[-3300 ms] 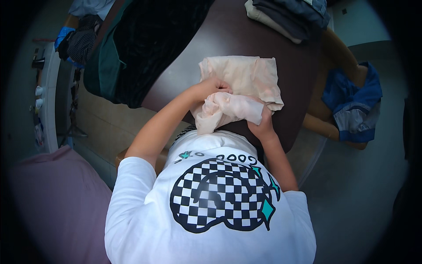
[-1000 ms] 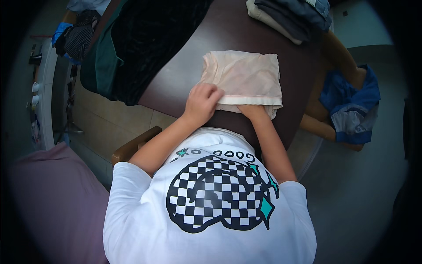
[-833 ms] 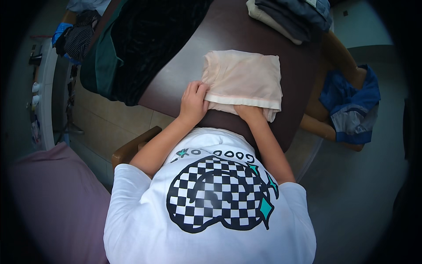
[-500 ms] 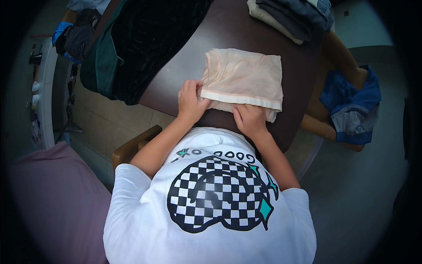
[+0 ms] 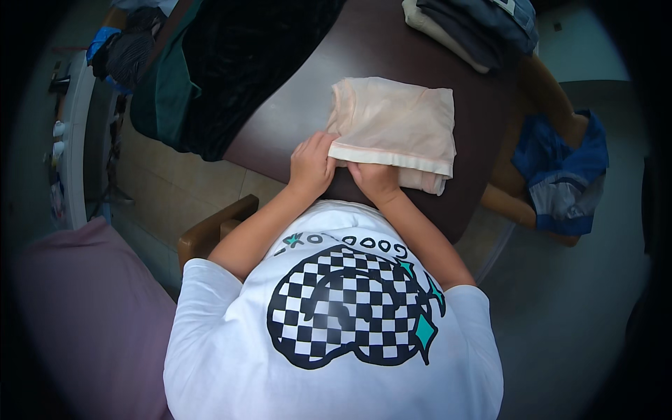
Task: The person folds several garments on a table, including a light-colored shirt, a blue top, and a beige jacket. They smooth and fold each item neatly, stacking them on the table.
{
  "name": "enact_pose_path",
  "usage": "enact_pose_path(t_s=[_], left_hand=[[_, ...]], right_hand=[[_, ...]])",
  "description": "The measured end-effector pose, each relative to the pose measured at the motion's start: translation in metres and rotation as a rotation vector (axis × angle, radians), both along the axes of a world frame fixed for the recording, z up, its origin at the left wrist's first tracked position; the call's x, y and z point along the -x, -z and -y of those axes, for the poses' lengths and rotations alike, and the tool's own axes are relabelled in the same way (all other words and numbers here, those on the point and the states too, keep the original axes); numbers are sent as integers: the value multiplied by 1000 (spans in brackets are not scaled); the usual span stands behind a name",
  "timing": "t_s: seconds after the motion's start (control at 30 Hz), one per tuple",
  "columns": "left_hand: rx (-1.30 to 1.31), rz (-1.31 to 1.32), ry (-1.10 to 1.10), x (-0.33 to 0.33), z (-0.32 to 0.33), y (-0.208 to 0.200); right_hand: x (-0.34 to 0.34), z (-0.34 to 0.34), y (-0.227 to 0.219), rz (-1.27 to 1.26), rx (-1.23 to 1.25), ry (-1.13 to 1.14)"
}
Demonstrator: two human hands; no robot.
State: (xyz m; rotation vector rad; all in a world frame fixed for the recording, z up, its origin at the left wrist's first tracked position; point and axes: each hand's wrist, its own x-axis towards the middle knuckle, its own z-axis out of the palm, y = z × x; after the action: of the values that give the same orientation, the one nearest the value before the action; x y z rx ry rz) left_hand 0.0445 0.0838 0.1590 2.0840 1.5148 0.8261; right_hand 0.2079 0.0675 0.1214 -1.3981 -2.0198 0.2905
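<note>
A folded pale peach garment with a white elastic band along its near edge lies on the dark brown table. My left hand is closed on the near left corner of the band, fingers bent over the cloth. Close beside it, my right hand reaches under the band. Its thumb shows near the left hand, while its other fingers are hidden in the fold, gripping the cloth there. Under the band, a lower layer of the garment sticks out to the right of my right wrist.
Black velvety cloth and dark green cloth drape over the table's left side. Folded trousers are stacked at the far right. A blue and grey garment hangs on a wooden chair. Another chair's armrest is near my left elbow.
My right hand has slid left along the band, close to my left hand, and its fingers have gone deeper under it. The garment stays folded on the table.
</note>
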Motion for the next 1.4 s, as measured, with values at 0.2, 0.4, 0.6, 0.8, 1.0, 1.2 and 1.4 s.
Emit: enact_pose_path(t_s=[0.2,0.4,0.6,0.8,1.0,1.2,1.4], left_hand=[[-125,-287,103,4,3,-12],[-214,-97,168,6,-2,-7],[-37,-22,116,11,-1,10],[130,-194,45,18,1,7],[-252,-335,114,3,-9,-20],[-415,-214,445,-56,-14,-19],[-400,-241,534,-122,-30,-2]], right_hand=[[0,-4,46,-200,-50,319],[-2,-4,16,162,-249,56],[-26,8,-27,181,180,70],[-77,20,-21,257,130,184],[-90,35,-42,93,-131,147],[-105,43,-42,-109,111,624],[-98,58,-29,-457,381,532]])
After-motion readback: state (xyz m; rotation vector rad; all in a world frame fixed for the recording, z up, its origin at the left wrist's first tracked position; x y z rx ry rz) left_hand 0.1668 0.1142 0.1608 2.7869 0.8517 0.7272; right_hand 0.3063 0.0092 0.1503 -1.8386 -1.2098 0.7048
